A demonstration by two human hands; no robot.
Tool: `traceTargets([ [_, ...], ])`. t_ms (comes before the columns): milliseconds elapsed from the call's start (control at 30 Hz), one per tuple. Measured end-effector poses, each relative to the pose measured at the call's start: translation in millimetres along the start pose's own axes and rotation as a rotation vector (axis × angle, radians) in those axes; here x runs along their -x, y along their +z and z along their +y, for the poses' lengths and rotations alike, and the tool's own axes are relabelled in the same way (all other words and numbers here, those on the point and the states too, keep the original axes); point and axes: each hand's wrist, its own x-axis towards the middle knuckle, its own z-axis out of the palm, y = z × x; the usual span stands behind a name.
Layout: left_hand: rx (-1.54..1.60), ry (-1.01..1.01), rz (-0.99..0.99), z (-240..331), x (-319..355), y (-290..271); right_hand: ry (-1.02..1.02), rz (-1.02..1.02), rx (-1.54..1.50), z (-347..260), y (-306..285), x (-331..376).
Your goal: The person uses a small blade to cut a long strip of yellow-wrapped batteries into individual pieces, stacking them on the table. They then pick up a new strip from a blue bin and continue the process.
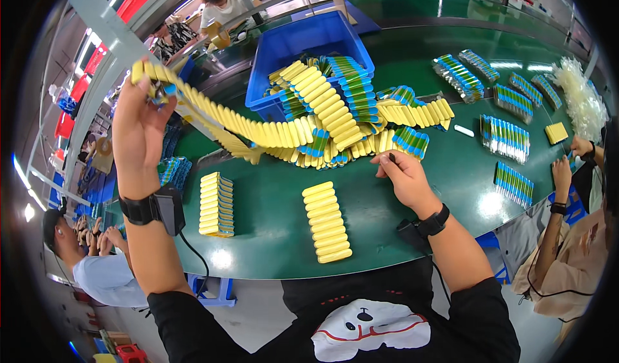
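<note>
My left hand is raised at the left, its fingers closed on the end of a long strip of yellow stick-shaped packets joined side by side. From there the strip sags down to a tangled heap of similar strips, yellow on one face and blue-green on the other. My right hand is closed just in front of the heap, with a small black object at its fingertips; its kind does not show. Between my arms lie a folded stack of packets and a shorter yellow strip.
A blue bin stands behind the heap, strips spilling over its rim. Blue-green packet bundles and clear plastic bags lie right on the green table. A co-worker's hands are at the right edge; others sit left and behind.
</note>
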Motion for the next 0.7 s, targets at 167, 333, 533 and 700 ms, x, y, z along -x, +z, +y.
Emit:
traceTargets([
  [167,0.393,0.201,-0.121,26,-13,40,-0.017,-0.006,0.014,6,-3,-2],
  [333,0.4,0.221,-0.275,35,-23,65,0.0,-0.018,0.004,3,-2,-1],
  [533,0.047,0.3,-0.069,2,-35,91,0.025,-0.034,0.007,2,-5,0],
  [700,-0.929,0.078,-0.473,-32,-23,65,0.063,-0.048,0.039,2,-2,-1],
])
